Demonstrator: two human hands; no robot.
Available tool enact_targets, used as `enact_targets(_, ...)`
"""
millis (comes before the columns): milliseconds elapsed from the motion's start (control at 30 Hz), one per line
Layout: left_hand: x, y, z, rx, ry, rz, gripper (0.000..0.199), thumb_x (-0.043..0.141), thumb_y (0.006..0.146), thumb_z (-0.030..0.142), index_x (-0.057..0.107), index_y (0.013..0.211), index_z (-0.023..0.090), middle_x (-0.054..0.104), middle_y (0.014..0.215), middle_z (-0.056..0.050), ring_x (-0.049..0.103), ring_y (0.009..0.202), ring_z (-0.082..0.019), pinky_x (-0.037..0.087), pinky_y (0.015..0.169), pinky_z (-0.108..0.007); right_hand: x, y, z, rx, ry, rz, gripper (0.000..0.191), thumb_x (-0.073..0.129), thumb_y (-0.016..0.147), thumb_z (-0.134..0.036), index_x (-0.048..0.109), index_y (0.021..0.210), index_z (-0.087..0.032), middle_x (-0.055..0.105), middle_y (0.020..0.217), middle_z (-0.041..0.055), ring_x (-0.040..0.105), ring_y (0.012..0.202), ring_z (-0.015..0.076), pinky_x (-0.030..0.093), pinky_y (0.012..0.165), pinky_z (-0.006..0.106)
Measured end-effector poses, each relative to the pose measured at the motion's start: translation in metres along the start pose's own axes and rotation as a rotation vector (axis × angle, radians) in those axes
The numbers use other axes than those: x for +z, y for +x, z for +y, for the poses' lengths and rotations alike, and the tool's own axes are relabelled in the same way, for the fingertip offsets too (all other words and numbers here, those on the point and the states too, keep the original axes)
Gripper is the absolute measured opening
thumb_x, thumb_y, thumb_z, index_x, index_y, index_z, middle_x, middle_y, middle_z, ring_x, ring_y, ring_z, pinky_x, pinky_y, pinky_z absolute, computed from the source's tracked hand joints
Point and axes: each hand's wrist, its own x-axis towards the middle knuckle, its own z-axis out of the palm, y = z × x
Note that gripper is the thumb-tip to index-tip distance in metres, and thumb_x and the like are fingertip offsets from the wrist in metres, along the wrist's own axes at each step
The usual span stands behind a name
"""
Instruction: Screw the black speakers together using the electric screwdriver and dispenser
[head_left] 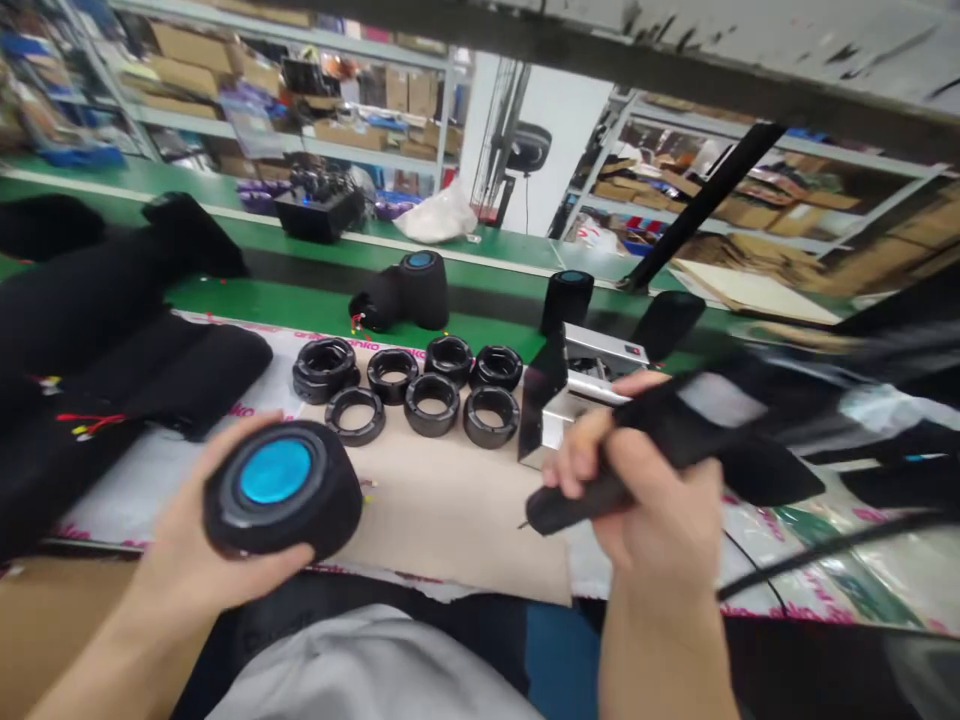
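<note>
My left hand [217,530] is wrapped round a black fabric-covered speaker [337,490], tilted so its blue cone faces up toward me. In my right hand [652,490] is a black electric screwdriver [574,505], its thin bit pointing down and left above the cardboard; the tool's rear part is blurred. Several black plastic rings [433,405] lie in two rows on the cardboard sheet [450,510], between and beyond my hands. Just behind the screwdriver stands a silver metal box [600,350] that looks like a screw feeder, partly hidden by my right hand.
Black fabric-covered cylinders [202,370] with coloured wires crowd the left side. Farther back, two more speakers [424,290] and another speaker [568,295] stand on the green bench [495,330]. A dark cable [817,555] crosses at right. A metal beam [600,60] runs overhead.
</note>
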Motion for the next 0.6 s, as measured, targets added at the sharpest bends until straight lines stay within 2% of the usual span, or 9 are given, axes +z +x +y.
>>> enact_targets(100,0.027,-0.029,-0.008,0.049,-0.038,-0.024,0.100,0.098,0.060,0.041,0.059,0.153,0.041,0.073,0.143,-0.007,0.070,0.133,-0.050,0.055,0.119,-0.073,0.031,0.019,0.023,0.155,-0.349,-0.073,0.041,0.087,0.085,-0.042,0.057,0.110,-0.028,0.068,0.076,-0.0065,0.058,0.052,0.0130,0.049,0.053,0.027)
enact_targets(167,0.034,-0.038,-0.007,0.101,-0.055,-0.059,0.098,0.096,0.067,0.034,0.056,0.155,0.039,0.071,0.147,-0.010,0.069,0.137,-0.047,0.056,0.120,-0.069,0.045,0.028,0.037,0.236,-0.647,-0.119,0.036,0.082,0.085,-0.041,0.057,0.108,-0.027,0.074,0.090,-0.0038,0.064,0.062,0.0144,0.052,0.057,0.027)
enact_targets(233,0.034,-0.043,-0.003,0.096,-0.065,-0.058,0.095,0.097,0.068,0.034,0.057,0.154,0.039,0.070,0.148,-0.010,0.068,0.138,-0.046,0.056,0.120,-0.070,0.052,0.035,0.049,0.295,-0.837,-0.161,0.032,0.077,0.086,-0.035,0.059,0.112,-0.028,0.076,0.100,-0.0016,0.070,0.076,0.0183,0.055,0.066,0.029)
enact_targets(367,0.028,-0.044,0.004,-0.029,-0.042,0.024,0.095,0.097,0.065,0.042,0.058,0.152,0.045,0.071,0.146,-0.005,0.067,0.138,-0.049,0.051,0.122,-0.078,0.056,0.040,0.064,0.322,-1.036,-0.196,0.045,0.076,0.082,-0.020,0.060,0.124,-0.029,0.076,0.114,0.0030,0.074,0.102,0.0277,0.057,0.086,0.037)
enact_targets(433,0.029,-0.042,0.005,-0.045,-0.036,0.034,0.097,0.098,0.064,0.045,0.058,0.152,0.048,0.071,0.146,-0.002,0.066,0.138,-0.050,0.051,0.121,-0.080,0.059,0.039,0.068,0.329,-1.106,-0.234,0.048,0.074,0.083,-0.018,0.059,0.127,-0.029,0.076,0.116,0.0044,0.074,0.107,0.0299,0.057,0.089,0.038)
enact_targets(533,0.036,-0.036,0.007,0.018,-0.064,0.052,0.096,0.099,0.064,0.047,0.061,0.152,0.042,0.071,0.146,-0.007,0.068,0.136,-0.050,0.055,0.118,-0.077,0.067,0.039,0.076,0.337,-1.170,-0.284,0.047,0.068,0.088,-0.018,0.056,0.133,-0.029,0.076,0.111,0.0057,0.075,0.108,0.0336,0.057,0.090,0.042)
enact_targets(600,0.042,-0.032,0.010,0.071,-0.102,0.050,0.097,0.099,0.063,0.048,0.061,0.151,0.037,0.070,0.147,-0.009,0.069,0.135,-0.048,0.059,0.115,-0.071,0.071,0.039,0.082,0.329,-1.197,-0.296,0.045,0.064,0.090,-0.018,0.055,0.133,-0.029,0.077,0.111,0.0072,0.075,0.108,0.0357,0.057,0.090,0.044)
